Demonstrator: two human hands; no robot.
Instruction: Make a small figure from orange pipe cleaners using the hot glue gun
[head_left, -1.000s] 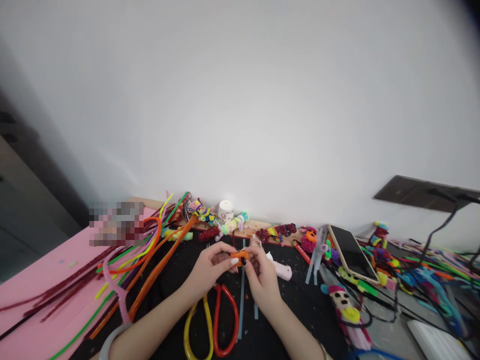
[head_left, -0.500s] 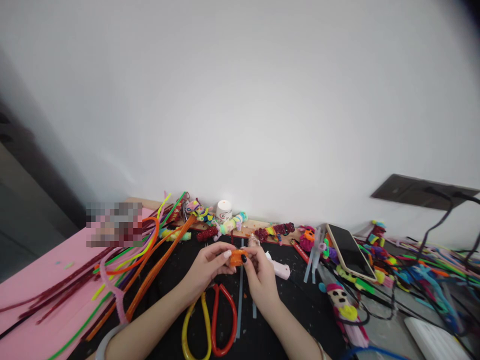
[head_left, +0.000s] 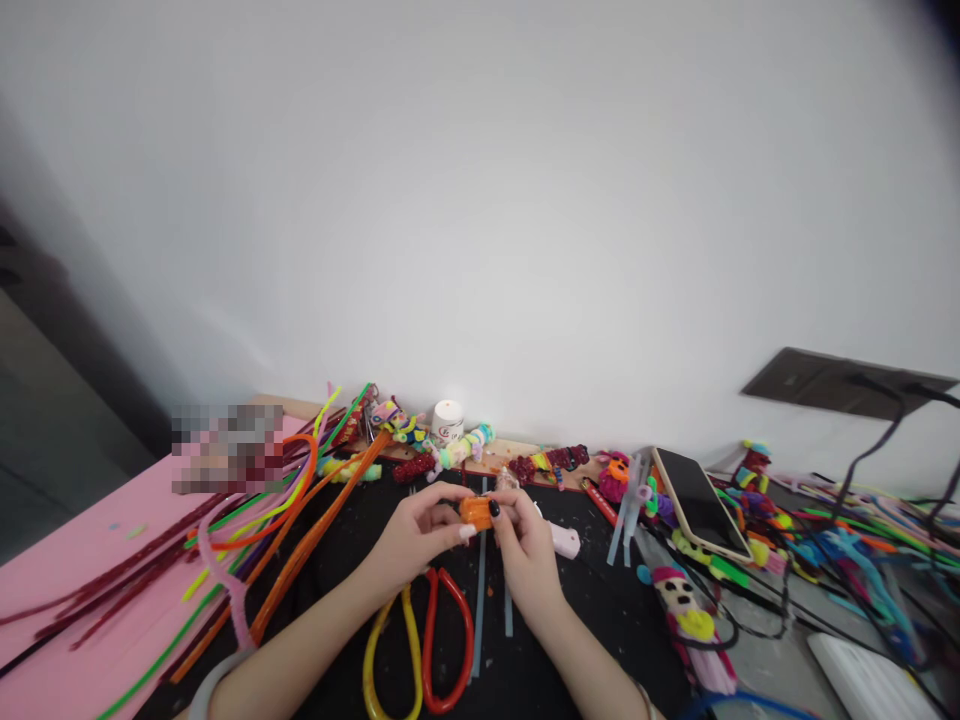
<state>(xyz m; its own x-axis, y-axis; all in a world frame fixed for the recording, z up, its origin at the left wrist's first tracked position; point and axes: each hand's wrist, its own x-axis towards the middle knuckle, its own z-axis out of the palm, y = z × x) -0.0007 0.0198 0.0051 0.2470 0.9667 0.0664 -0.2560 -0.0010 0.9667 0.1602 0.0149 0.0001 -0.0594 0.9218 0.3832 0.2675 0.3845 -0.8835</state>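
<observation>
A small, fuzzy orange coil [head_left: 474, 512], apparently of wound pipe cleaner, is held between both hands above the black mat. My left hand [head_left: 420, 532] pinches its left side, with the thumb along the lower edge and the fingers behind. At its right end, my right hand [head_left: 529, 560] grips it between a dark-nailed thumb and the fingers. Below lie scissors with one yellow handle loop [head_left: 367, 668] and one red loop [head_left: 472, 640]; the blades are hidden. Translucent glue sticks [head_left: 480, 610] lie under the hands. A pale pink tool handle [head_left: 564, 541] shows beside the right hand.
Long pipe cleaners [head_left: 300, 550] spread over the pink surface [head_left: 67, 590] at left. Finished pipe-cleaner figures and a white cup [head_left: 448, 422] line the wall. To the right are a phone [head_left: 701, 500], a pink doll [head_left: 690, 625], cables and a white box [head_left: 862, 680].
My left thumb has slid from the coil's upper left to its lower edge, and more of the orange shows. The right hand has shifted slightly. Surrounding things have stayed put.
</observation>
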